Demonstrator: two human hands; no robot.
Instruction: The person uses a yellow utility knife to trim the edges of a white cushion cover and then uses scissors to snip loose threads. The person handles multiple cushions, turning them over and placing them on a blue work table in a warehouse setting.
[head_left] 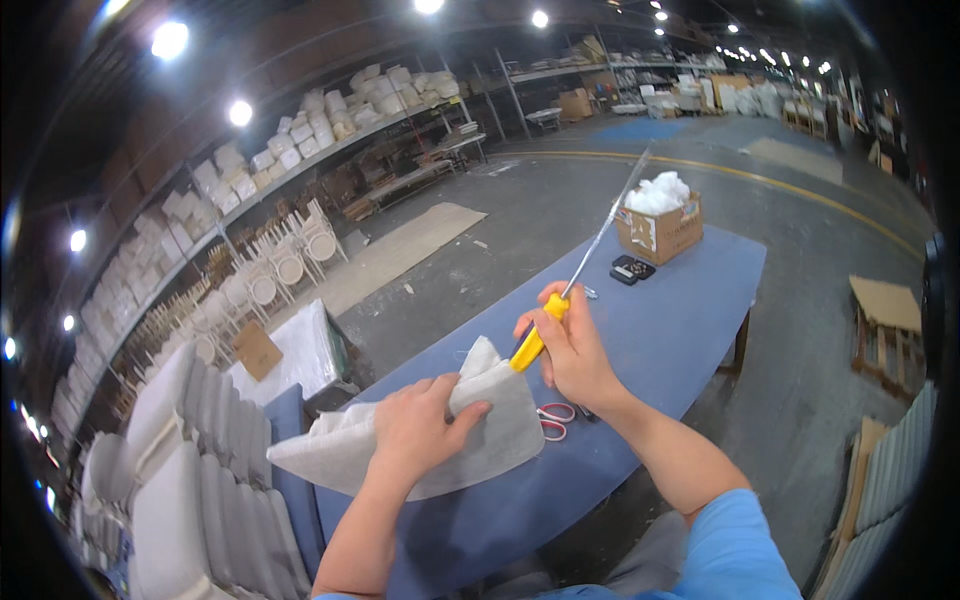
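Observation:
My right hand [572,345] is closed around the yellow-and-dark handle of a long screwdriver [528,350]. Its metal shaft points up and away, toward the box on the table. Below it, a light grey fabric cover [490,425] lies on the blue table [620,340], its upper edge raised and folded. My left hand [420,420] grips that cover, thumb on the near face and fingers over the upper edge. Red-handled scissors [555,422] rest just right of the fabric, below my right hand. The handle's butt end is close to the cover's upper corner.
A cardboard box [665,235] of white stuffing stands at the table's far end, beside a small black case [632,269]. Grey padded pieces [205,480] are stacked at the left. Chair frames [290,260] and loaded shelves line the far left. A wooden pallet [885,350] is at right.

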